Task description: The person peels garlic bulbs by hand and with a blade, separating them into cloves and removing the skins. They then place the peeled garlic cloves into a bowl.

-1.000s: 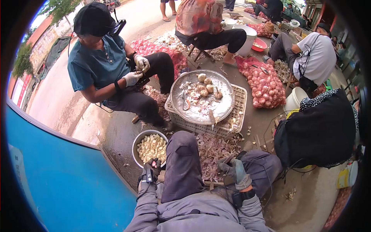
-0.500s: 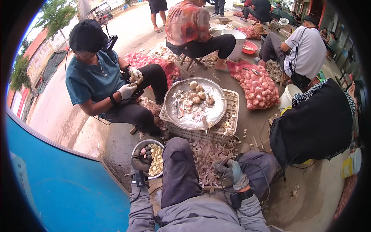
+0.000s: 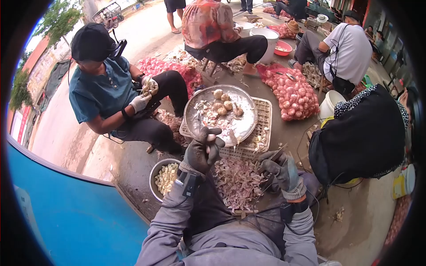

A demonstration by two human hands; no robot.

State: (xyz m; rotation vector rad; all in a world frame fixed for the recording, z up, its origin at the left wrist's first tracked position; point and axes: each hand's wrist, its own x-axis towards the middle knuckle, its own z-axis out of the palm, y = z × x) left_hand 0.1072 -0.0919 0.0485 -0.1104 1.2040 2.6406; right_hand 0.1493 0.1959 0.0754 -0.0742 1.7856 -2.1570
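Observation:
My left hand (image 3: 202,153), in a dark glove, is raised just in front of the round metal tray and closed on a pinkish garlic clove (image 3: 211,138). My right hand (image 3: 282,172), in a grey glove, is closed around what looks like a small knife (image 3: 280,152); its thin end points up and the rest is hidden by the fingers. Whole garlic bulbs and loose cloves lie on the metal tray (image 3: 191,116). Below my left forearm, a metal bowl (image 3: 154,186) holds peeled garlic cloves (image 3: 167,178). Papery garlic skins (image 3: 237,184) are heaped between my legs.
The tray rests on an upturned plastic crate (image 3: 262,116). A co-worker (image 3: 104,93) in gloves sits at the left, hands together. Red net sacks of garlic (image 3: 290,95) lie beyond. A black cloth-draped shape (image 3: 361,137) stands at right, a blue panel (image 3: 75,208) at left.
My left hand has come up out of the bowl of peeled cloves with a clove between its fingers. My right hand has risen slightly from my thigh. The view has shifted a little.

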